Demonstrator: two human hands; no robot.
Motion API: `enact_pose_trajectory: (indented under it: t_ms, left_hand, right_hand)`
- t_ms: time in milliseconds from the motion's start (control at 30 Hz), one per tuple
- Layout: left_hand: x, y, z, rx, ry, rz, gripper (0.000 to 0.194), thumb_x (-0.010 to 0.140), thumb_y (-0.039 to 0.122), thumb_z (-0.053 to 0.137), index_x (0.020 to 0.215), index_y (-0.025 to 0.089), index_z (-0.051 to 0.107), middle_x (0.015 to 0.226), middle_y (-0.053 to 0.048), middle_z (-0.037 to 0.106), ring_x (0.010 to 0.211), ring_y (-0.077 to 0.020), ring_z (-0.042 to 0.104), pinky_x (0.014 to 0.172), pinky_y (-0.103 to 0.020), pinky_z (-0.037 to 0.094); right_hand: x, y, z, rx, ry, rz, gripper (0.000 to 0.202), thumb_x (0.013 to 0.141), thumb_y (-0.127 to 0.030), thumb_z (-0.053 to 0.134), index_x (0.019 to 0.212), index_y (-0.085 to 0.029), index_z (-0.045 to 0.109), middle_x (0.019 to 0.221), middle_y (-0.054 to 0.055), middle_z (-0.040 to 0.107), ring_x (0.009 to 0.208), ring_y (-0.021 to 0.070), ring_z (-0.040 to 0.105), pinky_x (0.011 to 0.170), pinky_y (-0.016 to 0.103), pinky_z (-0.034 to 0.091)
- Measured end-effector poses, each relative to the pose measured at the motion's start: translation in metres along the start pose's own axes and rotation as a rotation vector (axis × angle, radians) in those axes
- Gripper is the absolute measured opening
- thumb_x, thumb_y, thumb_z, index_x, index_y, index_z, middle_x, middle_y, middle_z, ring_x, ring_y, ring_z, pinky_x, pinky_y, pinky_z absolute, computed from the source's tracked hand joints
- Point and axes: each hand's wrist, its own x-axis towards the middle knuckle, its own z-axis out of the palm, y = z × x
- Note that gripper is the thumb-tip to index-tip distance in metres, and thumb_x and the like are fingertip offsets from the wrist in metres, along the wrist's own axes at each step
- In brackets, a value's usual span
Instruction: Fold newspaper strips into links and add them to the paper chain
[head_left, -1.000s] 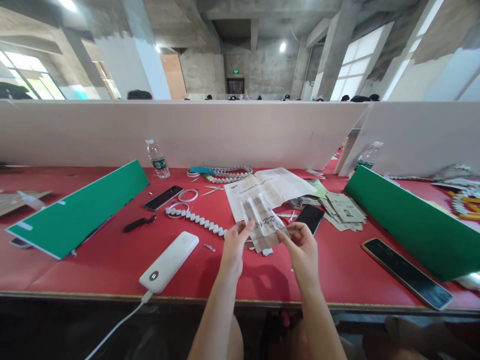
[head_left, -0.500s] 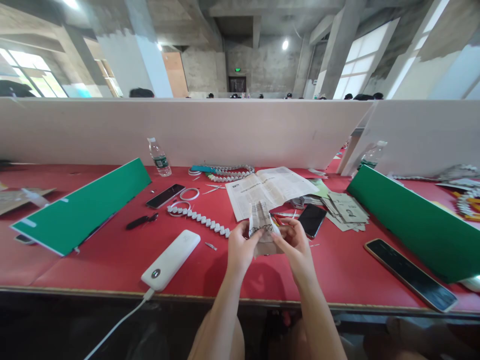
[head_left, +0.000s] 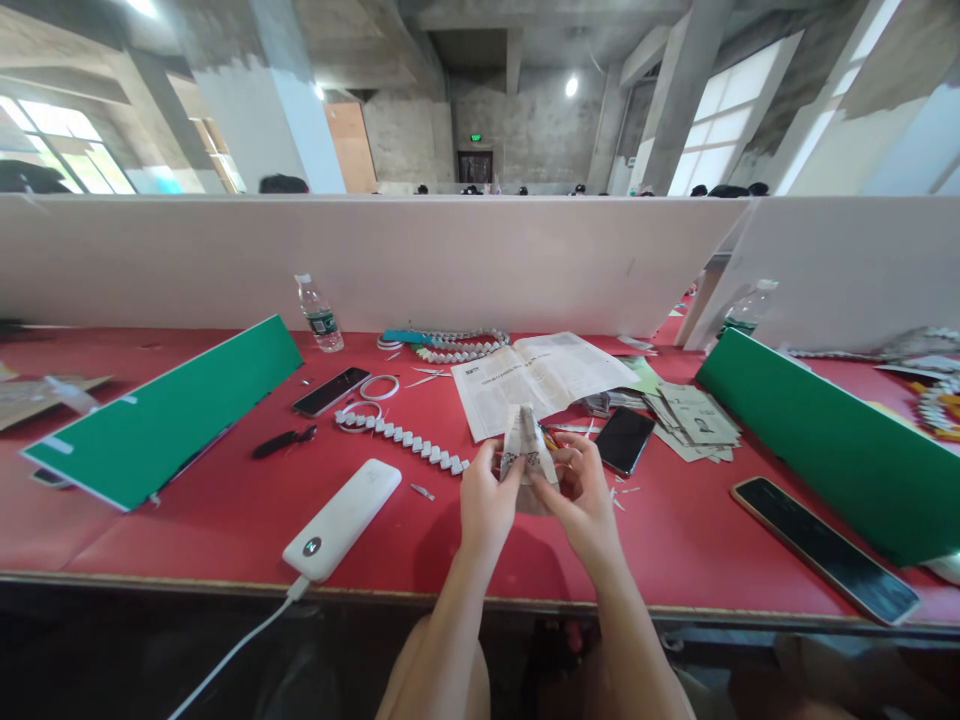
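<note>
Between my two hands is a folded piece of newspaper (head_left: pixel 527 450), its printed side showing and its top end pointing away from me. My left hand (head_left: pixel 486 500) grips its left edge, thumb on top. My right hand (head_left: pixel 583 500) pinches the right edge, with thumb and fingers closed round it. The paper is held above the red table. To the left of my left hand lies a chain of folded white paper links (head_left: pixel 405 437). An opened newspaper sheet (head_left: pixel 540 375) lies just beyond my hands.
A white power bank (head_left: pixel 343 520) with a cable, a black phone (head_left: pixel 330 392), and scissors (head_left: pixel 429 376) lie to the left. On the right are another phone (head_left: pixel 624 440), paper pieces (head_left: pixel 694 420) and a larger phone (head_left: pixel 825 550). Green boards (head_left: pixel 172 420) stand on both sides.
The paper between my fingers is folded narrower and tilted differently. Both hands have shifted slightly, the fingers of my right hand curling more around its edge.
</note>
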Motion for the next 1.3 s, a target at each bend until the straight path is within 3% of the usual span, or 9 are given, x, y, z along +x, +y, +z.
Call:
enact_pose_trajectory:
  t_ms: [167,333,433,567,767,900,1067,1167,1300]
  left_hand:
    - [0.002,0.001,0.0,-0.154,0.017,-0.021,0.019,0.077,0.03,0.058,0.091,0.017,0.057,0.089,-0.008,0.067,0.084,-0.021,0.063,0.075,-0.03,0.047]
    - [0.004,-0.001,0.0,-0.429,-0.116,-0.203,0.035,0.068,0.023,0.067,0.099,0.016,0.053,0.09,-0.009,0.066,0.085,-0.0218,0.063,0.073,-0.032,0.05]
    - [0.003,-0.002,0.001,-0.394,-0.12,-0.219,0.038,0.066,0.019,0.067,0.101,0.017,0.053,0.091,-0.008,0.066,0.085,-0.0215,0.063,0.071,-0.03,0.05]
    - [0.0,0.001,0.003,-0.34,-0.111,-0.177,0.034,0.066,0.015,0.064,0.098,0.018,0.054,0.085,-0.006,0.067,0.075,-0.0189,0.064,0.063,-0.027,0.05]
    - [-0.002,0.007,0.005,-0.547,-0.195,-0.348,0.027,0.075,0.028,0.059,0.099,0.017,0.056,0.081,-0.005,0.066,0.064,-0.0169,0.063,0.052,-0.025,0.048]
    - [-0.001,0.009,0.001,-0.618,-0.281,-0.374,0.033,0.076,0.039,0.06,0.098,0.015,0.059,0.086,-0.008,0.067,0.069,-0.0178,0.064,0.057,-0.026,0.05]
    - [0.002,0.006,-0.001,-0.631,-0.257,-0.377,0.034,0.069,0.026,0.067,0.1,0.014,0.061,0.087,-0.008,0.068,0.076,-0.0201,0.064,0.066,-0.03,0.051]
    - [0.003,0.003,-0.001,-0.596,-0.254,-0.366,0.027,0.07,0.022,0.063,0.096,0.013,0.063,0.084,-0.007,0.069,0.075,-0.0192,0.064,0.069,-0.029,0.05]
    - [0.002,0.002,0.001,-0.521,-0.325,-0.315,0.026,0.072,0.024,0.061,0.095,0.013,0.065,0.083,-0.006,0.069,0.077,-0.019,0.063,0.071,-0.028,0.048]
  right_hand:
    - [0.002,0.003,-0.002,0.08,-0.037,0.131,0.052,0.07,-0.024,0.069,0.113,-0.026,0.039,0.074,-0.004,0.052,0.062,0.0149,0.056,0.056,0.027,0.047]
    - [0.001,0.001,0.0,-0.043,0.118,0.049,0.043,0.072,-0.026,0.065,0.11,-0.024,0.044,0.074,-0.001,0.054,0.066,0.0175,0.057,0.057,0.029,0.048]
    - [0.0,-0.003,0.001,-0.114,0.138,0.014,0.04,0.073,-0.027,0.064,0.109,-0.023,0.047,0.074,-0.001,0.054,0.067,0.0172,0.056,0.058,0.029,0.047]
    - [0.0,-0.003,0.004,-0.047,0.017,0.011,0.033,0.077,-0.032,0.062,0.106,-0.022,0.048,0.07,-0.002,0.052,0.06,0.0146,0.053,0.057,0.028,0.046]
    - [-0.001,-0.001,0.004,-0.037,-0.004,0.01,0.02,0.087,-0.038,0.047,0.095,-0.021,0.054,0.081,0.003,0.059,0.066,0.0152,0.056,0.056,0.026,0.047]
    - [-0.003,-0.003,0.002,-0.238,-0.028,-0.081,0.014,0.086,-0.031,0.049,0.093,-0.02,0.056,0.081,0.004,0.062,0.071,0.0164,0.057,0.059,0.026,0.045]
    - [-0.004,-0.003,0.0,-0.087,0.07,-0.037,0.017,0.086,-0.029,0.049,0.101,-0.022,0.047,0.071,0.0,0.061,0.065,0.0157,0.058,0.061,0.026,0.045]
    - [0.0,-0.002,-0.004,-0.074,0.128,-0.025,0.018,0.081,-0.034,0.056,0.094,-0.022,0.052,0.068,-0.002,0.056,0.066,0.0155,0.058,0.062,0.026,0.044]
    - [0.004,0.001,-0.008,-0.15,0.034,0.042,0.021,0.076,-0.039,0.061,0.079,-0.018,0.059,0.065,-0.001,0.056,0.061,0.0149,0.053,0.056,0.025,0.042]
